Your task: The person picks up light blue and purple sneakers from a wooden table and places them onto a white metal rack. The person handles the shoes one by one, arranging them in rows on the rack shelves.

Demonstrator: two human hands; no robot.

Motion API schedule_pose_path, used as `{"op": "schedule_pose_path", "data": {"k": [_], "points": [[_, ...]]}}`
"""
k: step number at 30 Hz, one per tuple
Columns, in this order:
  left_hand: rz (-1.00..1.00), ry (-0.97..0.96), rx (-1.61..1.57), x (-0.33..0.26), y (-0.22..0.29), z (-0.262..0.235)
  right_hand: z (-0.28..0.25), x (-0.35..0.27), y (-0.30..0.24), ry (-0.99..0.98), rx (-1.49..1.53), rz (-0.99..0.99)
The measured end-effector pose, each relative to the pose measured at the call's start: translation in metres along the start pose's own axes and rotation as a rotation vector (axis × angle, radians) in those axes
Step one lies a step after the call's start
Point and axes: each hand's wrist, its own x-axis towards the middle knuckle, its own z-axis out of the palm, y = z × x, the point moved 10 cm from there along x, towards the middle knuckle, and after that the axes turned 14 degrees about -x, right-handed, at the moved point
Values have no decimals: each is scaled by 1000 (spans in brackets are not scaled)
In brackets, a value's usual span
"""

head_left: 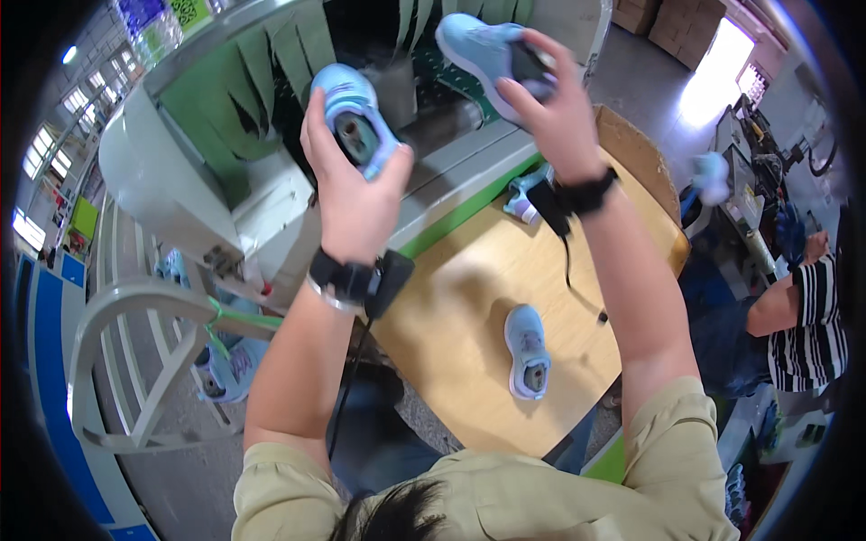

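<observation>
My left hand (356, 189) grips a light-blue sneaker (347, 86) by its heel end, thumb and fingers on either side of the opening. Farther right, my right hand (559, 117) is closed round the heel of another light-blue sneaker (474, 45), its toe pointing up and left. Both shoes are raised before the mouth of a machine (162, 171) hung with green strip curtains (262, 68). Below my hands, a third light-blue sneaker (526, 352) lies on a wooden board (460, 298). Part of one more shoe (523, 203) shows beyond my right wrist.
A metal rack (135, 298) with shoes (225, 365) on it stands at my left. To the right, a person in a striped shirt (807, 320) works at a bench. A cardboard edge (636, 153) borders the board's far right. Cables hang from both wrist straps.
</observation>
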Motion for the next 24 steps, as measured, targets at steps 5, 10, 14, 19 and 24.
{"op": "schedule_pose_path", "data": {"k": [5, 10, 14, 19, 24], "points": [[-135, -4, 228, 17, -96, 17, 92, 19, 120, -246, -413, 23], [17, -187, 154, -66, -45, 17, 46, -59, 127, -472, -165, 118], [-408, -920, 575, -230, -125, 49, -34, -136, 280, -642, -672, 531], [-624, -1178, 640, -313, -152, 42, -139, -169, 413, -245, -1038, 799], [-664, -1217, 652, -315, -159, 45, -101, -204, 478, -265, -762, 885]]}}
